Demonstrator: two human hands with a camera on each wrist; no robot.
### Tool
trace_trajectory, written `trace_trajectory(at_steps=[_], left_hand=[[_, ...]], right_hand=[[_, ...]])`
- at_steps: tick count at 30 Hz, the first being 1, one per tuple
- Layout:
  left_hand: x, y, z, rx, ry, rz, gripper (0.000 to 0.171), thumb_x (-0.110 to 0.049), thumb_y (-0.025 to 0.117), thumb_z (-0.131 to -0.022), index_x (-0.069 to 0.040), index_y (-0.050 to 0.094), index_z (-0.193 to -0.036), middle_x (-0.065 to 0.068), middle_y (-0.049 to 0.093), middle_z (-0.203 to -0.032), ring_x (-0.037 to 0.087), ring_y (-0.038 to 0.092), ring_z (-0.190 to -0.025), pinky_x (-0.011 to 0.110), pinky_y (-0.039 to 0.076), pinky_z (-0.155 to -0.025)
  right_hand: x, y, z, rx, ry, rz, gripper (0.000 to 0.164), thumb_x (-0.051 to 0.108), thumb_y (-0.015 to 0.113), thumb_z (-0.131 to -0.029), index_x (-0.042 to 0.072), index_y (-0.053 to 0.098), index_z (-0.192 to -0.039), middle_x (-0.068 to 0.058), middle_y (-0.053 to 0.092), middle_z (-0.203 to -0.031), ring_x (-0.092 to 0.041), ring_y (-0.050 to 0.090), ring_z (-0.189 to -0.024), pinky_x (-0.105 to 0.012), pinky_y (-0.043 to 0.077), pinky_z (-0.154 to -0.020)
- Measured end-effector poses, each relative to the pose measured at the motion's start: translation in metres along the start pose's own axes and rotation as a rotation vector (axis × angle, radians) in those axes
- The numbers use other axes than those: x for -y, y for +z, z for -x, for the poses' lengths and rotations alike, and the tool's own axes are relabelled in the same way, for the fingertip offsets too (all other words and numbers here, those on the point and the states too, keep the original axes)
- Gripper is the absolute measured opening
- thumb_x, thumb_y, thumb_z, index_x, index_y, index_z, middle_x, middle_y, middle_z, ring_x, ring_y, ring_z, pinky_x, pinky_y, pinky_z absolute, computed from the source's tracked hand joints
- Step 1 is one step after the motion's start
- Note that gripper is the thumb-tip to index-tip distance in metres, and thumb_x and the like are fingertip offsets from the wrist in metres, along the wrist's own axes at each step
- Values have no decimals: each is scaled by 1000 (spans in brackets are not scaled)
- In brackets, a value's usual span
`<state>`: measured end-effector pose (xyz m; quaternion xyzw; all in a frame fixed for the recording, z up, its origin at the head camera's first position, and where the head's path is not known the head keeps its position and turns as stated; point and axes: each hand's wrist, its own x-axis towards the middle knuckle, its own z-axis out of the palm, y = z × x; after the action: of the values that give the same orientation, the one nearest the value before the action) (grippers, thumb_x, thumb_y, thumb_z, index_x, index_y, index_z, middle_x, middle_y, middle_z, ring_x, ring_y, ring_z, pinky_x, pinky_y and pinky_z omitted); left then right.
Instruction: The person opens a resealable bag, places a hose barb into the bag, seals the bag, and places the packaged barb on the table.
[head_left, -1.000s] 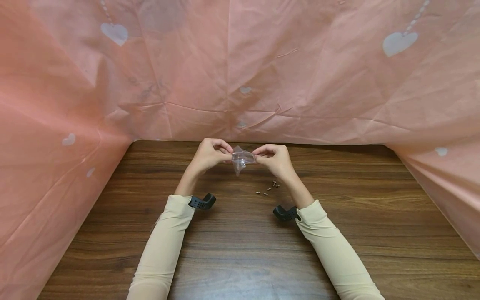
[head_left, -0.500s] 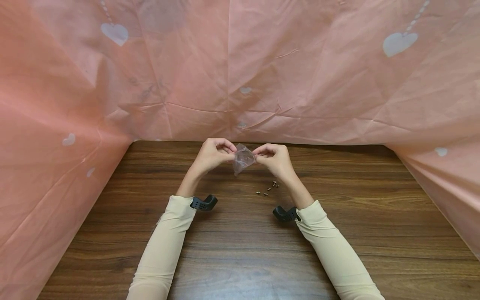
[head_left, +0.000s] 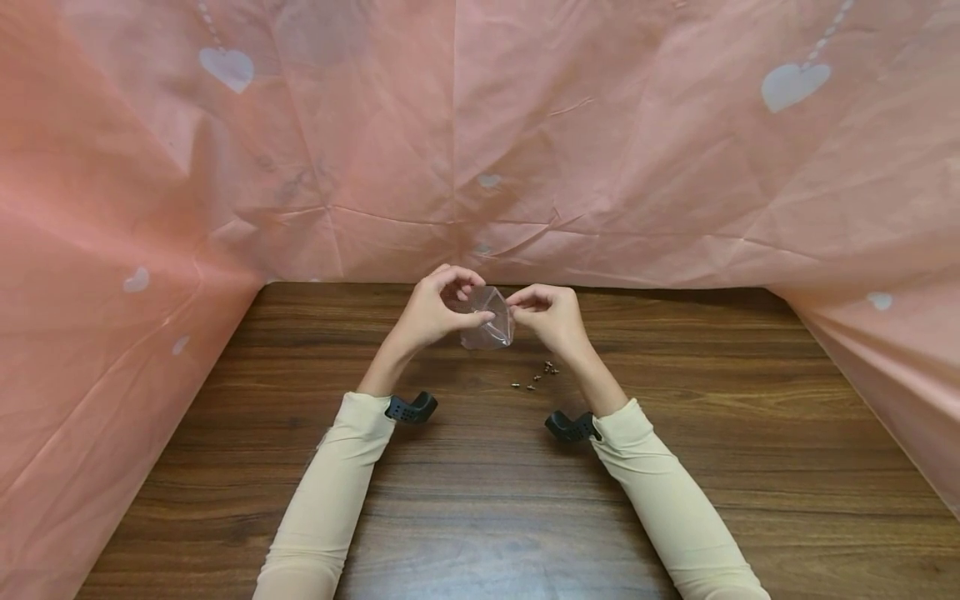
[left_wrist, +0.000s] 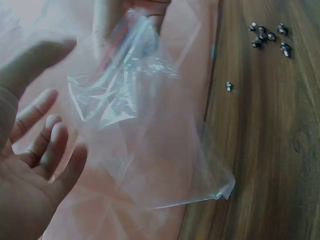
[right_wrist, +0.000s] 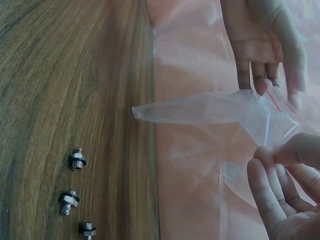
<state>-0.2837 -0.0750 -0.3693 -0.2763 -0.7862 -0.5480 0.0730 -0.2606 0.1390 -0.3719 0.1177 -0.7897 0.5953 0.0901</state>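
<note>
A clear zip-lock plastic bag (head_left: 491, 333) with a red stripe along its mouth hangs between the two hands, near the table's far edge. My right hand (head_left: 553, 318) pinches the bag's mouth at one side between thumb and fingers, as the right wrist view shows. My left hand (head_left: 433, 312) is spread beside the other side of the mouth. Its thumb and fingers (left_wrist: 60, 145) stand apart, holding nothing, in the left wrist view. Several small metal threaded fittings (right_wrist: 77, 160) with black rings lie loose on the table, nearer the body than the bag.
A dark wood-grain table (head_left: 465, 467) lies under the arms. Pink cloth (head_left: 390, 167) with white hearts rises behind it and along both sides. Each wrist wears a black strap (head_left: 412, 407) below a cream sleeve (head_left: 322, 500).
The left hand has let go of the bag's mouth and spread its thumb and fingers, shifting slightly right. The bag has opened out from a bunched shape; the right hand stays almost still.
</note>
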Motion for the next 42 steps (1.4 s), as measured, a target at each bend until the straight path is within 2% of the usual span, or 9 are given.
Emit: trace_trajectory(at_steps=[3, 6, 10, 14, 18, 24, 31, 35, 42], left_hand=[[2, 5, 0, 16, 72, -98, 70, -19, 97, -65, -11, 64, -126, 12, 56, -120, 26, 50, -114, 41, 45, -102], [3, 10, 1, 40, 94, -184, 90, -28, 100, -58, -18, 56, -136, 8, 49, -133, 28, 41, -125, 50, 36, -109], [6, 19, 1, 57, 124, -279, 105, -37, 102, -50, -19, 51, -141, 6, 46, -138, 26, 40, -129, 50, 26, -113], [9, 25, 1, 63, 161, -332, 110, -38, 102, -49, -18, 47, -142, 6, 47, -137, 24, 42, -129, 50, 22, -116], [11, 29, 2, 64, 168, -363, 110, -35, 101, -51, -18, 43, -142, 6, 49, -134, 22, 44, -126, 49, 27, -113], [11, 31, 3, 66, 151, -389, 96, -24, 97, -55, -17, 48, -137, 4, 51, -129, 24, 45, -113, 47, 36, -101], [11, 29, 4, 82, 113, -410, 86, -17, 94, -56, -19, 52, -131, 2, 55, -124, 25, 43, -107, 45, 36, -96], [10, 27, 3, 84, 112, -415, 81, -16, 92, -57, -18, 54, -128, 2, 58, -120, 25, 44, -105, 45, 36, -95], [12, 24, 4, 78, 122, -400, 75, -17, 91, -59, -17, 58, -126, 2, 62, -119, 24, 46, -103, 42, 38, -90]], right_hand=[[1, 0, 0, -3, 3, -8, 12, -9, 69, -84, -12, 74, -94, -31, 73, -90, 0, 64, -64, -15, 51, -61], [3, 1, 1, -3, -1, -15, 11, -9, 70, -84, -12, 74, -94, -31, 73, -89, 0, 64, -64, -15, 51, -62], [4, 2, 1, -2, 1, -40, 11, -9, 70, -83, -13, 73, -94, -28, 73, -86, -5, 67, -65, -16, 53, -63], [3, 3, 1, 1, 12, -58, 12, -10, 70, -83, -13, 73, -94, -24, 74, -84, -6, 67, -65, -17, 54, -63], [4, 3, 2, 1, 19, -70, 13, -10, 70, -83, -14, 73, -95, -25, 74, -85, -7, 68, -66, -19, 55, -63], [3, 3, 1, 1, 41, -87, 13, -9, 70, -84, -14, 72, -96, -26, 74, -88, -10, 70, -68, -21, 56, -64], [4, 3, 2, -3, 44, -83, 13, -9, 71, -83, -13, 73, -96, -23, 75, -87, -9, 69, -68, -22, 57, -64], [2, 3, 1, -2, 45, -79, 13, -8, 71, -84, -13, 73, -95, -25, 75, -88, -8, 69, -67, -26, 58, -65], [3, 2, 2, 0, 47, -85, 13, -9, 71, -83, -13, 73, -95, -26, 74, -87, -7, 68, -65, -23, 56, -63]])
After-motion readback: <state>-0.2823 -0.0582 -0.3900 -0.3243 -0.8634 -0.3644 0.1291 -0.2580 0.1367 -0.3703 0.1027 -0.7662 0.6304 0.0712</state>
